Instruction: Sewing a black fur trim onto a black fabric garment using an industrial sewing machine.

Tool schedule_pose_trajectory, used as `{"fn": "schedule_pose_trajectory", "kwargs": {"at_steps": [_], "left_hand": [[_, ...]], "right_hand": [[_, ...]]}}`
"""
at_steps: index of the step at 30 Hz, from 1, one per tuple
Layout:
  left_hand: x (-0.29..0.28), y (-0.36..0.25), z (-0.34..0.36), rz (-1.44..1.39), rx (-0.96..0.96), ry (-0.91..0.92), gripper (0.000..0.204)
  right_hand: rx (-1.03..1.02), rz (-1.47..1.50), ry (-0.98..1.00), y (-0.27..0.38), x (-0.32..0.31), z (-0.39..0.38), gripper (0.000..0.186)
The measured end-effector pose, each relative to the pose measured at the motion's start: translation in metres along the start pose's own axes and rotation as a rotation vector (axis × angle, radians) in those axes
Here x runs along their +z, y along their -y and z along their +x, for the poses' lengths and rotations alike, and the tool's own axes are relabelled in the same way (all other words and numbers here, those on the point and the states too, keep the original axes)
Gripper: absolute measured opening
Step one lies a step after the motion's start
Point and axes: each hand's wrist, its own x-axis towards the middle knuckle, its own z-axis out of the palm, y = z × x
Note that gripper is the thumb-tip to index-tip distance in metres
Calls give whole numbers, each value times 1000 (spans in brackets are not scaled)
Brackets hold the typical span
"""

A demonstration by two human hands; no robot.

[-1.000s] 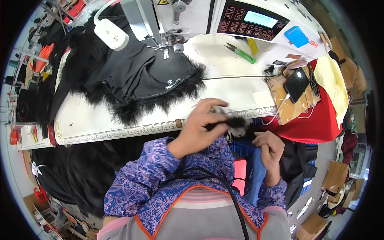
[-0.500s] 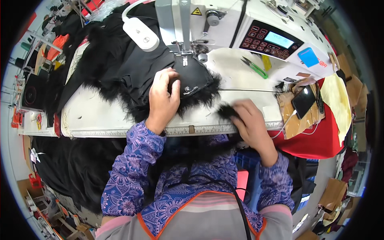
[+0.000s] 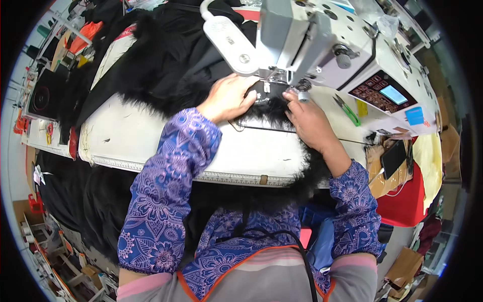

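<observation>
My left hand [image 3: 229, 97] lies on the black garment [image 3: 196, 60] just left of the sewing machine's presser foot [image 3: 266, 86], fingers extended over the cloth. My right hand [image 3: 307, 121] is right of the foot, its fingers bent on the black feather trim [image 3: 313, 171], gripping it beside the garment's fluffy edge; the loose strip drapes down over the white table's [image 3: 121, 136] front edge. A white lamp [image 3: 231, 43] hangs over the needle area.
A ruler [image 3: 226, 177] runs along the front edge. Green snips [image 3: 349, 113], a control panel [image 3: 382, 88], a phone [image 3: 395, 157], red cloth [image 3: 397, 209] and yellow cloth [image 3: 430, 171] are at the right. A black speaker [image 3: 44, 95] stands at the left.
Both hands moved forward to either side of the presser foot, the right one carrying the trim up to the garment's edge. The view shifted, so the machine appears farther right.
</observation>
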Motion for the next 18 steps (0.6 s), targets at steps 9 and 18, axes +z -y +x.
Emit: {"fn": "schedule_pose_trajectory", "kwargs": {"at_steps": [9,18], "left_hand": [[17,53,52,182,218,-179,27],[-44,115,0,35,-175,-45,46]], "right_hand": [[295,-50,-46,-21,5,17,18],[139,-85,-282,-43,-15,-21,24]]}}
